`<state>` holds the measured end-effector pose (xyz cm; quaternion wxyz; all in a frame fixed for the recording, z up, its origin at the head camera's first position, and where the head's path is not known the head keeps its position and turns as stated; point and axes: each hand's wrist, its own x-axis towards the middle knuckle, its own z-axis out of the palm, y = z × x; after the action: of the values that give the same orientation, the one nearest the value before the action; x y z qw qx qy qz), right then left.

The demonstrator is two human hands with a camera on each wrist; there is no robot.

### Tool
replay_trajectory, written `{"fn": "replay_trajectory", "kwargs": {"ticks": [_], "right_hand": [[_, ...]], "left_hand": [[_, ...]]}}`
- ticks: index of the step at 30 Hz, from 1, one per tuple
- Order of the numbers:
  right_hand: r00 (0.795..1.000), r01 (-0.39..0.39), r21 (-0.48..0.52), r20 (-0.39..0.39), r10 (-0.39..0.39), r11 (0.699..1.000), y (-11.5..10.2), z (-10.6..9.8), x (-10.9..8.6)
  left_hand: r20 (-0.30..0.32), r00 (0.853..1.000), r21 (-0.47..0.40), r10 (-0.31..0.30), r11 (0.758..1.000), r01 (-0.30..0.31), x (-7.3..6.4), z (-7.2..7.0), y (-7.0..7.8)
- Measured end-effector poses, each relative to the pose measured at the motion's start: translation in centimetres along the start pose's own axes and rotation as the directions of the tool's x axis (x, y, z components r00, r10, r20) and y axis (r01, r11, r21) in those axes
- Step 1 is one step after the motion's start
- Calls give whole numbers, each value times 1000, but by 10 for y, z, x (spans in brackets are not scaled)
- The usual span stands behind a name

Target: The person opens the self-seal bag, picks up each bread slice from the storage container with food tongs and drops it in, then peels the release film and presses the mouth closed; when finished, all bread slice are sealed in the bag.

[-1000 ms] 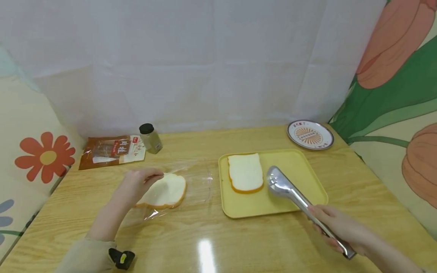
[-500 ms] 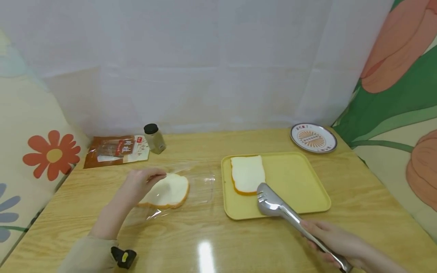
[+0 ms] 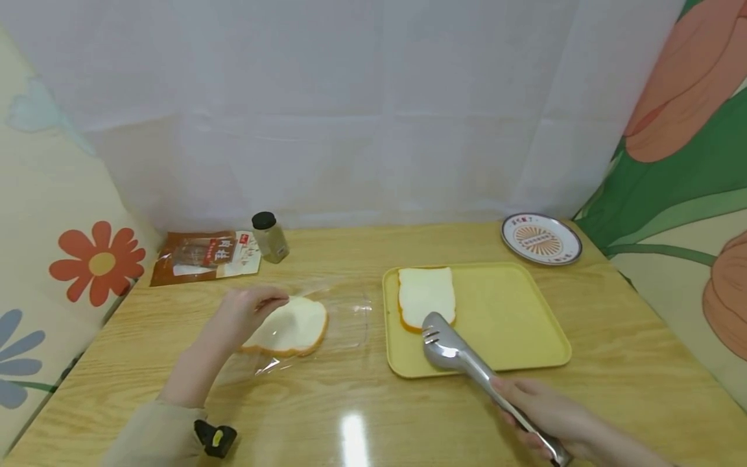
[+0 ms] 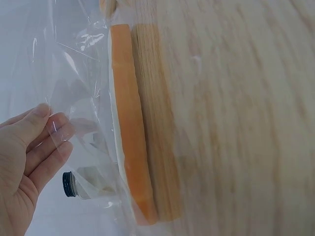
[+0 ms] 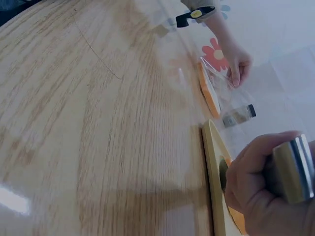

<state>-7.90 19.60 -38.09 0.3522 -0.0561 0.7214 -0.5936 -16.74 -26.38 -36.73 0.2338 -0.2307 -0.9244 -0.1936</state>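
Observation:
My left hand (image 3: 248,314) pinches the edge of a clear plastic bag (image 4: 74,59) and holds it raised. Inside the bag a slice of bread (image 3: 297,327) lies flat on the table. My right hand (image 3: 539,412) grips metal tongs (image 3: 461,357) by the handles. Their scalloped head overlaps the lower edge of a second bread slice (image 3: 426,295) in the head view. That slice lies on the left part of a yellow tray (image 3: 513,318). In the right wrist view the curled right fingers (image 5: 256,172) wrap round the tongs' handle, whose end faces the camera.
A brown and white packet (image 3: 204,257) lies at the back left, with a black-capped jar (image 3: 270,238) beside it. A round patterned plate (image 3: 541,239) sits at the back right, behind the tray. A white cloth (image 3: 350,117) hangs along the table's far edge.
My right hand has brought the tongs leftward across the tray, from beside the bread slice to its lower edge. The left hand keeps its hold on the bag. The head view has shifted slightly.

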Motion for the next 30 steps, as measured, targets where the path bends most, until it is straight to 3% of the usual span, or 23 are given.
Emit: {"fn": "replay_trajectory", "kwargs": {"ticks": [18, 30], "right_hand": [[991, 21, 17, -131, -19, 1000, 1, 13, 19], [988, 42, 37, -148, -36, 998, -9, 13, 39]], "left_hand": [[-21, 1000, -29, 23, 999, -24, -2, -1, 1], [-27, 999, -25, 33, 999, -34, -1, 0, 2]]}}
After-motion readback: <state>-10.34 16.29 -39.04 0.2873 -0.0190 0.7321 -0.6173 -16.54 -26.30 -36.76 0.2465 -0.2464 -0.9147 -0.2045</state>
